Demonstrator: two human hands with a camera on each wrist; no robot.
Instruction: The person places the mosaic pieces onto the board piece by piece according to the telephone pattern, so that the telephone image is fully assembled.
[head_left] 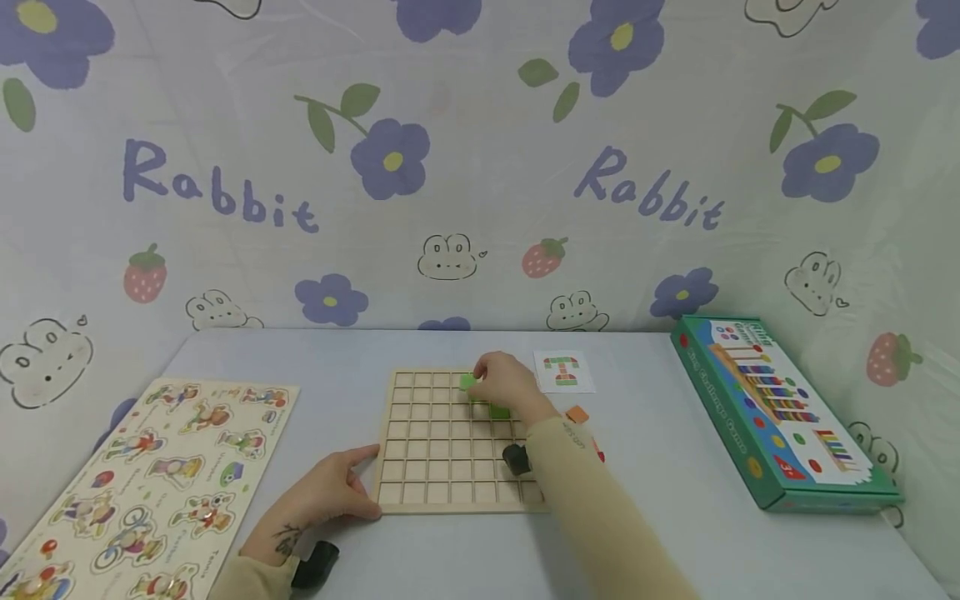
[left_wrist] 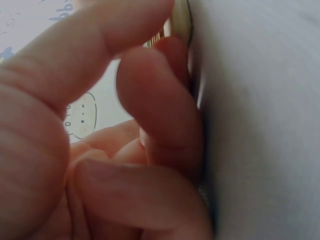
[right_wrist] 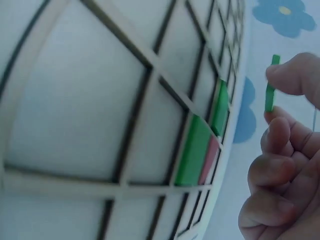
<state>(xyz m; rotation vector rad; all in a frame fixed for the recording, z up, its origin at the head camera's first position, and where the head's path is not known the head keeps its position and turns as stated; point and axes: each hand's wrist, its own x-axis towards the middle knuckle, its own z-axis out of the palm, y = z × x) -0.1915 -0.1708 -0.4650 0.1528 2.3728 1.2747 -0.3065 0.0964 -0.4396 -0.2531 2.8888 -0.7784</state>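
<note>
A wooden grid board [head_left: 429, 442] lies flat on the table in the head view. My left hand [head_left: 326, 493] is at its left side, index fingertip and thumb touching the edge; in the left wrist view the other fingers are bent. My right hand [head_left: 506, 387] is over the far part of the board and pinches a thin green square tile [right_wrist: 270, 87] between thumb and finger, seen edge-on in the right wrist view. Green tiles [right_wrist: 192, 152] and a red tile [right_wrist: 208, 161] sit in the board's cells. The right forearm hides the board's right side.
A white pattern card [head_left: 564, 372] lies behind the board, to the right. An orange tile [head_left: 577, 414] and a red piece [head_left: 599, 451] show beside the right sleeve. Far right is a green game box [head_left: 787, 417]; at left, a picture puzzle board [head_left: 161, 479].
</note>
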